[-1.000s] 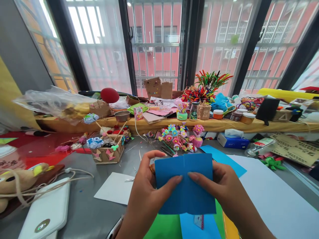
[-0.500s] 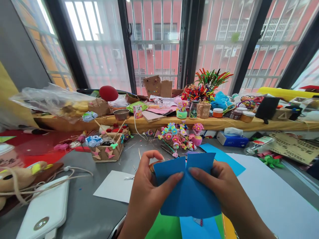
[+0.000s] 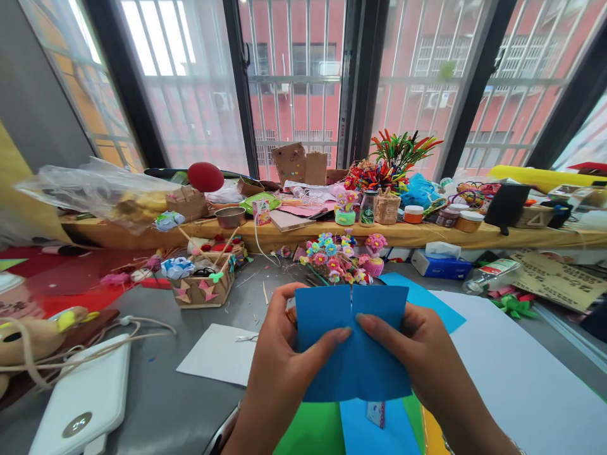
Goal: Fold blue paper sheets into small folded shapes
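A blue sheet of paper [image 3: 353, 373] with a slit running down from the middle of its top edge is held up in front of me. My left hand [image 3: 289, 354] grips its left half, thumb on the near face and fingers behind. On the right half, my right hand [image 3: 417, 341] does the same, its thumb close to the slit. The two thumbs nearly meet at the slit's lower end. Below lie another blue sheet [image 3: 355, 430] with a small patterned piece [image 3: 375, 414] on it, and green paper [image 3: 308, 433].
A white sheet [image 3: 218, 354] with small scissors [image 3: 246, 339] lies left. Beyond stand a cardboard basket [image 3: 203, 294] and crafted flowers [image 3: 336, 256]. Large white paper [image 3: 512, 366] spreads to the right, near a tissue pack [image 3: 441, 262]. A white power bank [image 3: 80, 398] sits at lower left.
The blue sheet has been flattened and turned more toward me. Its two top halves have come closer together, narrowing the slit, and its lower edge has risen.
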Demonstrator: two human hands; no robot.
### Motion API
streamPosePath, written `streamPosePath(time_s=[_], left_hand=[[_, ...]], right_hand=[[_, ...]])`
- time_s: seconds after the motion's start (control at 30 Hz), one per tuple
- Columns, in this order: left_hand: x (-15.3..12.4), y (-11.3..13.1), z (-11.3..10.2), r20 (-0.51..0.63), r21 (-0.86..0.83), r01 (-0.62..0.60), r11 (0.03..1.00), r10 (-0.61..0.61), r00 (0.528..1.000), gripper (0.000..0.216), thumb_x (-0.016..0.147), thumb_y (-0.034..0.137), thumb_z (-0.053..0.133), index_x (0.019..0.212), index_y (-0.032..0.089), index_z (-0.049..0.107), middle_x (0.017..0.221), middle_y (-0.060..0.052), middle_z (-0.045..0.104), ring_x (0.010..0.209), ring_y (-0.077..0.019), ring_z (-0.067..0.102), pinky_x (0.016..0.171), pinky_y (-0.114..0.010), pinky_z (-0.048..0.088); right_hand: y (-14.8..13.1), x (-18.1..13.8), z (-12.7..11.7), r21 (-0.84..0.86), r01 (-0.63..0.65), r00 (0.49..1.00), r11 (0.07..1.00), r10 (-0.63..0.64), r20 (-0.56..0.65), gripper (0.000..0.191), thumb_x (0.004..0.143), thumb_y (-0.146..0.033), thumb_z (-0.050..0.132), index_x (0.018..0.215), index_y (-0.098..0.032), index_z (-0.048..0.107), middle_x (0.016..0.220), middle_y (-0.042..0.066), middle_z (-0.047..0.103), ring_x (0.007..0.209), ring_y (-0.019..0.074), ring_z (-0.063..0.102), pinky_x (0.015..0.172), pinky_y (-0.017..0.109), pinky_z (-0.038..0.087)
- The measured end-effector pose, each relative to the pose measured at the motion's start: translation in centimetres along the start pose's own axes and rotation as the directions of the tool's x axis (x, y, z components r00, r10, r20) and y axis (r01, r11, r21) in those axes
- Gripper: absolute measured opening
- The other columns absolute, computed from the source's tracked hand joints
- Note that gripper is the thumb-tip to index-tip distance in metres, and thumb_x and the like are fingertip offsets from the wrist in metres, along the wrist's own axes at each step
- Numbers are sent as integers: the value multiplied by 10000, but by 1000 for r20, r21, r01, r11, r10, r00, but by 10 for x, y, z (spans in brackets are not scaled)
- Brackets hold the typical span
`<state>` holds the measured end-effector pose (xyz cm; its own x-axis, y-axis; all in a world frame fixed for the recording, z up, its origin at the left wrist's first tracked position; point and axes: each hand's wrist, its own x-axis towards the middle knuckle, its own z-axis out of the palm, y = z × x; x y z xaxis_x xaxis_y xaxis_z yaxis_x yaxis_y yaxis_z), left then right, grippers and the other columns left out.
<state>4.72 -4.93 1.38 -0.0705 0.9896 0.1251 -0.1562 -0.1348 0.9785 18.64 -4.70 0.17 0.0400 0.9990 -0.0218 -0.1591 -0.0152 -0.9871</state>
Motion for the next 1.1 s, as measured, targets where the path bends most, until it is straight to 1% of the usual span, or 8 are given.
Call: streamPosePath(time_s=[0.07, 0.17, 0.37, 0.6, 0.73, 0.83, 0.9, 1.1], left_hand=[[1, 0, 0, 3, 14, -4, 1000, 4, 1000, 418, 578, 228, 718, 877, 233, 427, 582, 55, 606, 503, -118, 550, 429, -192, 498], [1, 1, 0, -16, 18, -5, 1000, 6, 1000, 419, 564, 226, 729, 850, 237, 423, 520, 79, 570, 450, -96, 507, 387, -161, 465], [0, -2, 0, -43, 22, 16, 1000, -15, 999, 441, 544, 279, 741, 832, 248, 409, 524, 83, 536, 450, -108, 509, 389, -177, 450], [5, -7, 0, -42, -52, 24, 998, -27, 999, 448, 537, 249, 744, 826, 246, 401, 506, 94, 516, 441, -88, 476, 408, -160, 433], [7, -7, 0, -17, -61, 29, 998, -30, 999, 417, 550, 240, 735, 801, 240, 402, 506, 100, 517, 437, -78, 467, 410, -152, 432], [7, -5, -1, -9, -54, 26, 998, -27, 1000, 392, 570, 245, 720, 811, 231, 411, 526, 88, 537, 459, -88, 493, 422, -162, 448], [6, -4, -1, -16, -48, 20, 999, -21, 1000, 384, 584, 251, 712, 827, 229, 416, 545, 76, 555, 477, -101, 515, 432, -178, 462], [7, -3, -1, 28, -51, 30, 998, -29, 999, 431, 567, 252, 725, 897, 217, 451, 665, 22, 623, 573, -165, 600, 498, -253, 511]], right_hand=[[1, 0, 2, -26, 27, 999, 999, -28, -41, 251, 569, -389, 727, 693, -176, 680, 592, 15, 672, 533, 168, 612, 475, 262, 517], [0, -1, 4, -21, 31, 998, 999, -32, -51, 229, 572, -378, 725, 685, -182, 685, 602, 16, 685, 524, 158, 608, 468, 248, 513], [-1, -1, 5, 79, -21, 999, 997, 24, -28, 220, 556, -357, 741, 666, -174, 689, 579, 12, 695, 488, 143, 607, 446, 223, 510], [3, 3, 4, 93, -34, 999, 995, 37, -26, 255, 557, -380, 738, 679, -163, 682, 594, 22, 697, 494, 147, 614, 451, 221, 513], [6, 5, 4, 46, -45, 999, 998, 46, -24, 288, 544, -401, 738, 679, -155, 676, 556, 19, 671, 494, 165, 612, 453, 247, 514], [5, 5, 4, 10, 7, 999, 1000, -7, -44, 284, 557, -398, 728, 697, -156, 677, 575, 22, 666, 500, 168, 609, 476, 266, 520], [3, 4, 4, -8, 28, 999, 1000, -28, -17, 275, 557, -386, 728, 710, -163, 678, 585, 21, 662, 516, 175, 612, 490, 276, 523], [-1, 3, 0, -29, 15, 998, 999, -13, 59, 231, 600, -393, 698, 649, -171, 659, 602, 19, 654, 527, 176, 609, 532, 306, 529]])
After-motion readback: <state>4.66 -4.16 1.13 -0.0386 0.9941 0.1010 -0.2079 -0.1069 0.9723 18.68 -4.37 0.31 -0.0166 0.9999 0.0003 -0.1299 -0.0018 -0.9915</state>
